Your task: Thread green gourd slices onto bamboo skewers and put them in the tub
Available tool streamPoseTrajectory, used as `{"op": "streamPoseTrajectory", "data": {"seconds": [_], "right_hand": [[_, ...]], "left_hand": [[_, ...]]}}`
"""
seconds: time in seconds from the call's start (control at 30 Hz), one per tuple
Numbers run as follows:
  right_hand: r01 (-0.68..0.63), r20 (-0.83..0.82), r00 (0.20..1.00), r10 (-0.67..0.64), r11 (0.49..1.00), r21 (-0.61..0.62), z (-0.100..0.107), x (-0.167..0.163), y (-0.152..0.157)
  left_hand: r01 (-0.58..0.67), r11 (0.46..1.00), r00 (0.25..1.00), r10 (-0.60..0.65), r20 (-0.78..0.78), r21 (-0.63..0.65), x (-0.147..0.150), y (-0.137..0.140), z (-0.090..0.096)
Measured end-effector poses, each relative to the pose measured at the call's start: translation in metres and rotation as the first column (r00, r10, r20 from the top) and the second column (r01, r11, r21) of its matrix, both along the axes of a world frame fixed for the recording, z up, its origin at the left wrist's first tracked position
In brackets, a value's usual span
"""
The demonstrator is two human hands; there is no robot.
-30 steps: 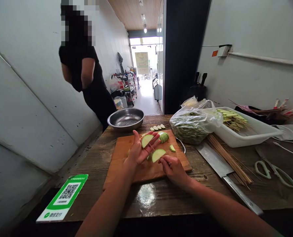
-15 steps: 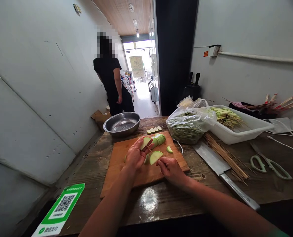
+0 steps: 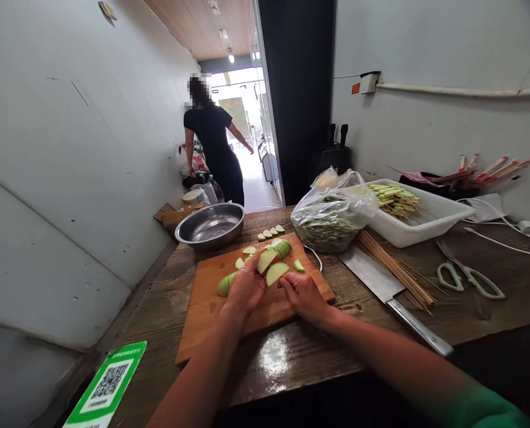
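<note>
Over the wooden cutting board (image 3: 193,333), my left hand (image 3: 247,288) has its fingers closed around a half-moon zucchini slice (image 3: 266,260). My right hand (image 3: 303,295) pinches the corner of a second half-moon zucchini slice (image 3: 276,273), which is close below the first. Whether a skewer runs through it I cannot tell. Behind the hands lies a row of cut zucchini (image 3: 280,248) with pale green skin. One small end piece (image 3: 298,266) rests to the right, and an uncut-looking chunk (image 3: 224,285) is partly hidden by my left hand.
A cleaver (image 3: 374,279) lies right of the board beside bamboo skewers (image 3: 403,273) and scissors (image 3: 470,276). Behind are a bag of green vegetables (image 3: 331,220), a white tray (image 3: 407,235) of skewered slices and a metal bowl (image 3: 209,229). A person (image 3: 213,142) stands beyond the table.
My hands have drawn together, bringing the two slices nearly against each other. The view has shifted slightly, and the person in the back now holds an arm out to the right.
</note>
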State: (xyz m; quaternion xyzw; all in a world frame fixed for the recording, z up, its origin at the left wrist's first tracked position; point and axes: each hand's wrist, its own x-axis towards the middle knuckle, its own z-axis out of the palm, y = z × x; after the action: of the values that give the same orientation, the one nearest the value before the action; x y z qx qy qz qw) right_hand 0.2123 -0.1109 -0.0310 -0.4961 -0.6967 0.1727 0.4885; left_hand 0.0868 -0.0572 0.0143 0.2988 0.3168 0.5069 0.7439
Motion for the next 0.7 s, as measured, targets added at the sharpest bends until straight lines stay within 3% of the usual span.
{"op": "streamPoseTrajectory", "data": {"seconds": [0.1,0.2,0.27,0.33,0.4,0.47,0.53,0.7], "right_hand": [[0.076,-0.022,0.997,-0.076,0.997,-0.007,0.007,0.011,0.003],[0.172,-0.082,0.981,-0.175,0.984,-0.043,0.013,0.024,0.007],[0.195,-0.132,0.970,-0.204,0.978,-0.079,0.015,0.030,0.011],[0.199,-0.179,0.960,-0.214,0.975,-0.099,0.015,0.035,0.014],[0.204,-0.218,0.950,-0.223,0.973,-0.106,0.015,0.038,0.018],[0.202,-0.247,0.942,-0.226,0.972,-0.120,0.014,0.039,0.020],[0.166,-0.253,0.947,-0.198,0.976,-0.141,0.012,0.039,0.021],[0.092,-0.185,0.976,-0.117,0.986,-0.137,0.009,0.031,0.017]], "left_hand": [[-0.133,0.981,0.989,0.140,-0.044,0.140,-0.012,0.004,0.009],[-0.233,0.914,0.884,0.342,-0.318,0.333,-0.025,0.008,0.013],[-0.110,0.898,0.747,0.358,-0.560,0.426,-0.033,0.009,0.012],[0.096,0.868,0.566,0.354,-0.745,0.486,-0.040,0.009,0.009],[0.305,0.820,0.390,0.357,-0.849,0.485,-0.047,0.010,0.005],[0.434,0.778,0.283,0.362,-0.888,0.455,-0.052,0.012,0.000],[0.483,0.751,0.263,0.365,-0.893,0.449,-0.056,0.015,-0.002],[0.454,0.702,0.391,0.396,-0.831,0.548,-0.058,0.018,-0.008]]}}
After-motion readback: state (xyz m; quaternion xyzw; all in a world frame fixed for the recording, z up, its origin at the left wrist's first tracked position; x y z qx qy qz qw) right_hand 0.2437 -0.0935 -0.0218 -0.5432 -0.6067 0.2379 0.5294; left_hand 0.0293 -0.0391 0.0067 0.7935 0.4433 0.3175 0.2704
